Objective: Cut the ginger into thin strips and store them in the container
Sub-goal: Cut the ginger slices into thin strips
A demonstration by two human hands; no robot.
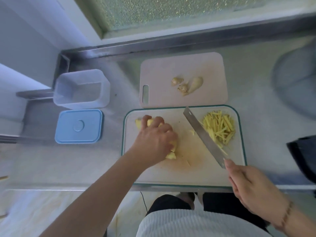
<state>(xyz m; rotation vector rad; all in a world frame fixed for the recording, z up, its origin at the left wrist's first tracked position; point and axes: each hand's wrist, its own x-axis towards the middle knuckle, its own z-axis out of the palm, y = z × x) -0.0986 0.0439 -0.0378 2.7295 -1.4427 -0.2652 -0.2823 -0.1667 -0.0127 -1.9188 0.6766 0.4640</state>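
Note:
On the green-rimmed cutting board (184, 178), my left hand (153, 139) curls over a stack of yellow ginger slices (171, 155), which it largely hides. My right hand (248, 187) grips the handle of a cleaver (203, 135); the blade slants across the board, apart from the slices. A heap of thin ginger strips (219, 128) lies just right of the blade. An open clear plastic container (82, 88) stands on the counter at the left, with its blue lid (79, 126) flat in front of it.
Behind the near board lies a pink cutting board (171, 65) carrying ginger trimmings (187, 85). A steel wall edge and a frosted window run along the back. A round sink basin (295, 81) is at the far right, a dark object (302, 154) below it.

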